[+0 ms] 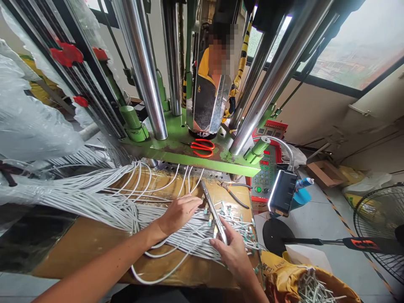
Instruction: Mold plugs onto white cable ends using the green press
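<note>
A long, narrow metal bar slants over the bench, and my right hand grips its near end between thumb and fingers. Several cable ends with pale connectors sit along the bar's left side. My left hand is closed, its fingertips together at a cable end beside the upper part of the bar; the fingers partly hide it. Beneath both hands lies a thick bundle of white cables, their greenish-white tips spread out on the right.
A green press with steel columns stands ahead, bearing orange-handled scissors. Pliers lie on the brown bench cover. To the right are a control panel, a lamp, a fan and a yellow sack of cable scraps.
</note>
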A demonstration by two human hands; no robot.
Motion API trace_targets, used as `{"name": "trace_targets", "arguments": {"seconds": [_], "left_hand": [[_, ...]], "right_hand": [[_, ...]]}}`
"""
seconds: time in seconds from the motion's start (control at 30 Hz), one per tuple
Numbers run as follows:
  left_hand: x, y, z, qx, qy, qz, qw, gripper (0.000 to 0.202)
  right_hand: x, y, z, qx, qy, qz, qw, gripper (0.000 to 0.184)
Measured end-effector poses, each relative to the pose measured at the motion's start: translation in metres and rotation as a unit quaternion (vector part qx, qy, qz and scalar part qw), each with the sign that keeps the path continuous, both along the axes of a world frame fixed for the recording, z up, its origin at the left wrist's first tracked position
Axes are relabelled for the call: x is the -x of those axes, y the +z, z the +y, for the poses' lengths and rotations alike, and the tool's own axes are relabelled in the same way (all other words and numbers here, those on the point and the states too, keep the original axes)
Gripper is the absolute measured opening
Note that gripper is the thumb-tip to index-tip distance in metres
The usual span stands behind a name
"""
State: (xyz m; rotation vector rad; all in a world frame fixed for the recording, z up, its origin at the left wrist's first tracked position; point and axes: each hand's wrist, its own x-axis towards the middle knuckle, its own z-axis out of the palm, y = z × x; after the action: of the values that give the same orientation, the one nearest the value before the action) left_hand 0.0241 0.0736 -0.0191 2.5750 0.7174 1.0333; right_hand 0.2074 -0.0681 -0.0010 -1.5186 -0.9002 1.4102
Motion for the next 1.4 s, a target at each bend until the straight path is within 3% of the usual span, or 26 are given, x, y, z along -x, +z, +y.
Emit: {"name": "trace_targets", "arguments": {"seconds": [0.67, 0.83, 0.9, 1.03, 1.13, 1.23, 1.33, 1.4], "left_hand": [[0.001, -0.008, 0.000, 0.006, -0.001, 0.007, 1.000, 0.021], [-0.004, 0.011, 0.007, 0.104, 0.023, 0.048, 0.993, 0.022], [-0.006, 0.023, 0.014, 0.131, 0.005, 0.100, 0.986, 0.020], [-0.012, 0.039, 0.029, 0.154, -0.088, 0.199, 0.964, 0.068], [-0.015, 0.041, 0.030, 0.137, -0.099, 0.204, 0.964, 0.060], [-0.017, 0.039, 0.028, 0.104, -0.095, 0.186, 0.972, 0.052], [-0.022, 0.035, 0.033, 0.094, -0.084, 0.174, 0.977, 0.044], [-0.027, 0.031, 0.043, 0.075, 0.000, 0.145, 0.987, 0.045]], "right_hand": [[0.001, 0.002, 0.000, 0.007, -0.011, 0.002, 1.000, 0.077], [0.002, 0.005, 0.000, -0.027, -0.009, -0.073, 0.997, 0.068], [0.001, 0.007, 0.000, -0.029, -0.005, -0.099, 0.995, 0.066], [-0.001, 0.000, -0.001, -0.034, 0.018, -0.171, 0.985, 0.065], [-0.006, -0.003, -0.005, -0.063, 0.047, -0.306, 0.949, 0.062], [-0.017, 0.010, 0.001, -0.068, 0.106, -0.485, 0.865, 0.047], [-0.027, 0.037, 0.039, -0.100, 0.140, -0.592, 0.787, 0.027], [-0.029, 0.053, 0.086, -0.165, 0.128, -0.597, 0.774, 0.025]]}}
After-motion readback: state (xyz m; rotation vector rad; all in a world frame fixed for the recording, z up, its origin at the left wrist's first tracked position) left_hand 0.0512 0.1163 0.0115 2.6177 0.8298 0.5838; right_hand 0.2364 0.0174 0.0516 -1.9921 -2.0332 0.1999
